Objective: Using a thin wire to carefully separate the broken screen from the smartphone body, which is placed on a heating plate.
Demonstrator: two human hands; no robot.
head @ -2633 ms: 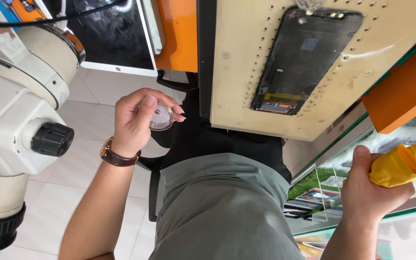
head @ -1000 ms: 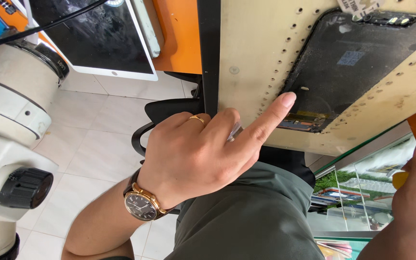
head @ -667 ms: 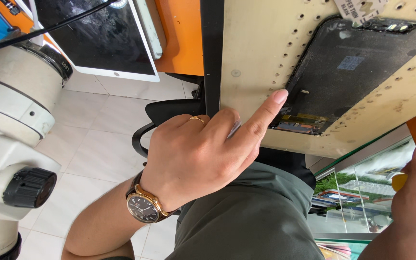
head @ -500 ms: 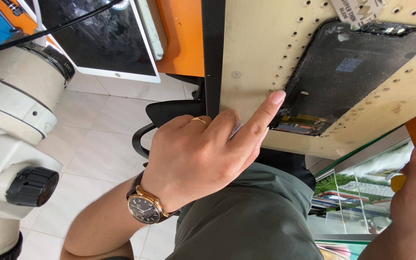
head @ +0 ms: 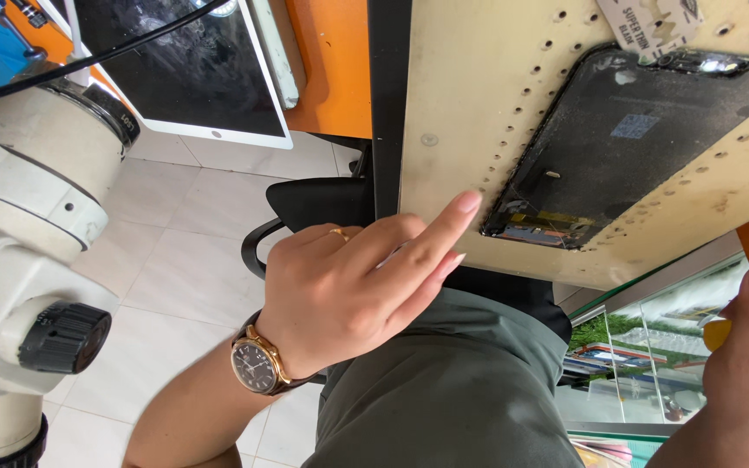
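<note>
On the perforated cream work pad [head: 496,104], just beside the lower corner of the dark phone housing [head: 643,147], your left hand [head: 348,295] had its index finger stretched out, the tip resting on the pad at the housing's edge, the other fingers curled in loosely and holding nothing. The housing lay flat on the pad, tilted, its exposed connector end nearest your fingertip. A gold wristwatch [head: 255,366] sat on that wrist. Your right hand [head: 739,364], off past the pad's lower edge and well apart from the housing, was closed around something yellow [head: 714,334]; what it was I cannot tell. To the far side of the pad from the housing stood a white microscope [head: 19,225] and a white-framed tablet [head: 192,69].
</note>
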